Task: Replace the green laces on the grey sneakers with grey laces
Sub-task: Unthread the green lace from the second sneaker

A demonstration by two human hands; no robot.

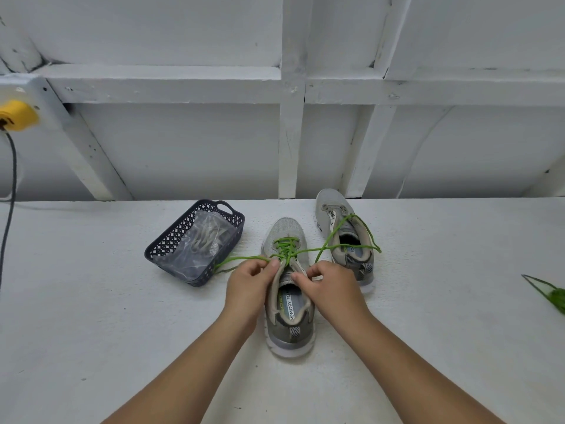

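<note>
A grey sneaker (289, 325) stands in front of me, toe pointing away, with a green lace (286, 247) still threaded through its upper eyelets. My left hand (249, 284) pinches the lace at the shoe's left eyelet row. My right hand (328, 286) grips the shoe's right eyelet edge beside the tongue. The lace's loose ends run left towards the basket and right across the second grey sneaker (345, 237), which stands behind to the right with no lace in its eyelets. Grey laces in a clear bag (198, 244) lie in the basket.
A dark perforated basket (171, 240) sits left of the shoes on the white table (91, 301). A green object (553, 296) lies at the right edge. A yellow plug with a dark cable (12, 117) hangs at far left. White wall framing stands behind the table.
</note>
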